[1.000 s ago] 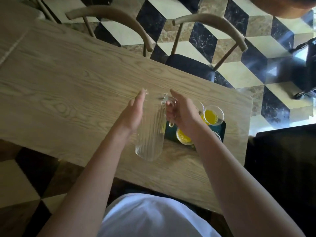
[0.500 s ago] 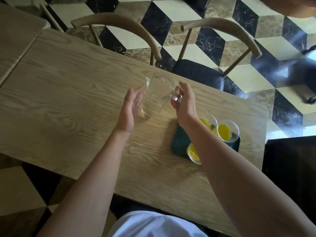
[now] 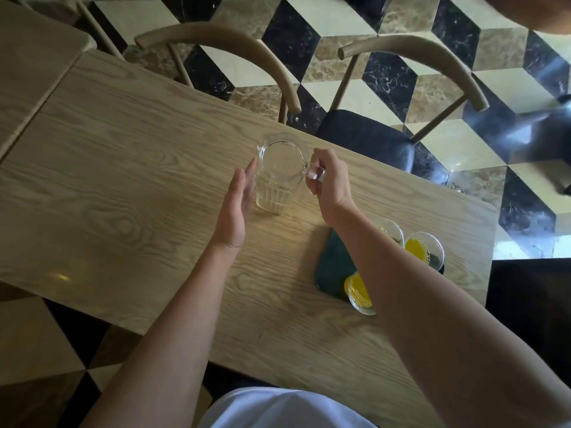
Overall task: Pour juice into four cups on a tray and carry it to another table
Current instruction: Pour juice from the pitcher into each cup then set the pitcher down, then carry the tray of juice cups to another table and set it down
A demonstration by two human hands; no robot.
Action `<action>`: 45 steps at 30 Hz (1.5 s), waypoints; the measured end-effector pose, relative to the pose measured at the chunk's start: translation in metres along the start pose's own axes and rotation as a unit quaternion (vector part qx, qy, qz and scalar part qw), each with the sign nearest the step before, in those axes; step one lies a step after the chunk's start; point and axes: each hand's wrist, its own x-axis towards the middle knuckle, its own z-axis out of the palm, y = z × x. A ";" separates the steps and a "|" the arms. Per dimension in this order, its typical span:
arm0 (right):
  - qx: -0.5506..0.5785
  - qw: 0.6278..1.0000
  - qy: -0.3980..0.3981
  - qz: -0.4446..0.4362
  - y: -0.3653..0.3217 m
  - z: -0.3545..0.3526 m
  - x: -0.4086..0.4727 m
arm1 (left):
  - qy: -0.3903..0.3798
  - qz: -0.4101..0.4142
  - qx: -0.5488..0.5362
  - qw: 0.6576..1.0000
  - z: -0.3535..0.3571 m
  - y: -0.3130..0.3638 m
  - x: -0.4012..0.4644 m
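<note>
An empty ribbed glass pitcher (image 3: pixel 278 174) stands upright on the wooden table (image 3: pixel 123 168). My right hand (image 3: pixel 329 180) is closed around its handle. My left hand (image 3: pixel 236 205) is flat and open just left of the pitcher, its fingertips at the glass. To the right lies a dark green tray (image 3: pixel 332 264) with clear cups of yellow juice: one at the near edge (image 3: pixel 358 293), one at the far right (image 3: pixel 425 250) and one behind it (image 3: pixel 391 231). My right forearm covers most of the tray, so any other cup is hidden.
Two wooden chairs stand at the table's far side, the left one (image 3: pixel 222 47) and one with a dark seat (image 3: pixel 367 140). A second table (image 3: pixel 27 69) adjoins at far left. The floor has a cube-patterned tile. The table's right edge lies just beyond the tray.
The pitcher went from tilted in both hands near the tray to standing upright on the table, farther left. My left hand has come off its side.
</note>
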 end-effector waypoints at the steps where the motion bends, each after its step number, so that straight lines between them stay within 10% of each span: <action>1: -0.009 1.000 -0.002 -0.003 0.000 0.000 0.001 | 0.001 0.001 0.001 1.000 0.000 -0.001 -0.001; 14: -0.170 0.984 -0.041 -0.028 -0.012 -0.012 -0.006 | 0.027 -0.020 0.040 0.999 0.012 0.011 0.000; 21: -0.157 0.976 0.114 -0.099 -0.022 -0.057 -0.066 | 0.314 0.059 0.055 0.946 0.038 0.018 -0.040; 27: -0.073 0.966 0.217 -0.122 0.025 -0.131 -0.193 | 0.170 0.152 0.099 0.969 0.078 -0.017 -0.126; 32: -0.101 0.949 0.297 -0.032 0.090 -0.196 -0.267 | 0.084 0.066 0.212 0.972 0.085 -0.073 -0.156; 40: -0.188 0.911 0.236 0.280 0.165 -0.260 -0.268 | -0.067 -0.217 0.473 0.852 0.088 -0.114 -0.111; 45: -0.217 0.889 0.162 0.368 0.170 -0.294 -0.228 | -0.069 -0.240 0.500 0.829 0.095 -0.106 -0.072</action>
